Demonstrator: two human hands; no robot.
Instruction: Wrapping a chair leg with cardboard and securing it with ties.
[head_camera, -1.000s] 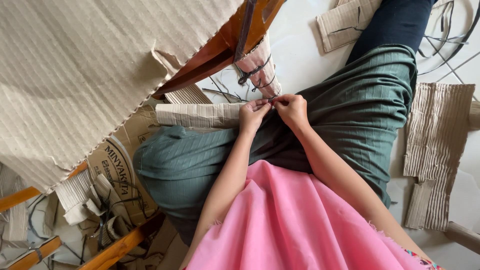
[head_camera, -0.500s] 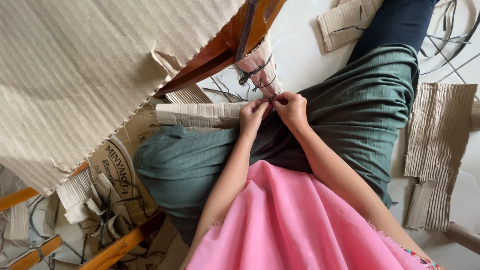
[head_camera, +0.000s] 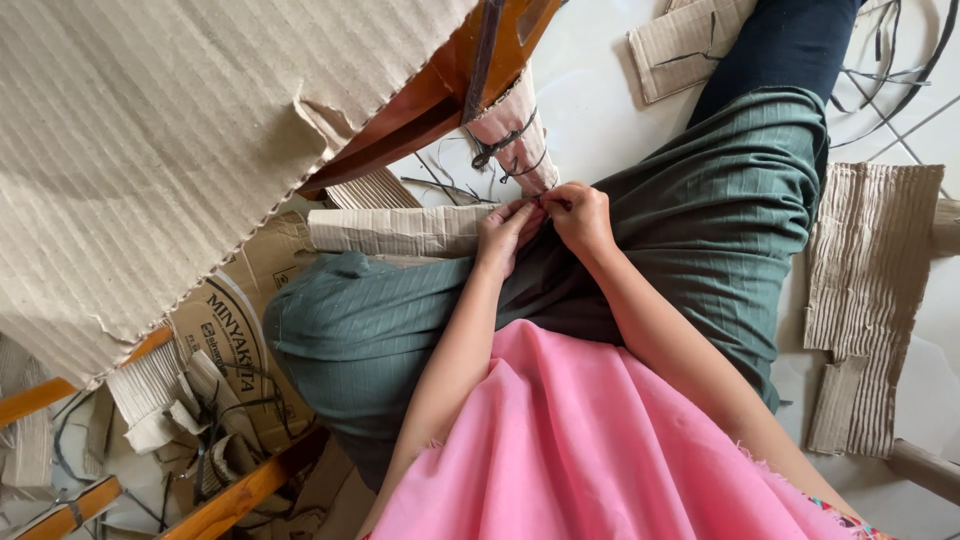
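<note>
My left hand (head_camera: 505, 232) and my right hand (head_camera: 580, 215) meet fingertip to fingertip at the lower end of a wooden furniture leg (head_camera: 450, 95) wrapped in corrugated cardboard (head_camera: 515, 135). Both pinch a thin dark cord (head_camera: 500, 148) that binds the wrap; the cord's end between my fingers is mostly hidden. I sit on the floor with green trousers (head_camera: 720, 220) and a pink top (head_camera: 590, 440). A folded strip of cardboard (head_camera: 395, 230) lies just left of my left hand.
A large corrugated cardboard sheet (head_camera: 150, 140) covers the upper left. Cardboard scraps (head_camera: 865, 290) lie on the white tiled floor at right, another piece (head_camera: 675, 45) at top. Wooden bars (head_camera: 240, 490) and a printed box (head_camera: 235, 350) lie lower left with loose dark straps (head_camera: 890, 70).
My hands stay pinched at the cord, shifting only slightly left and down with small finger movements. The view has drifted a little.
</note>
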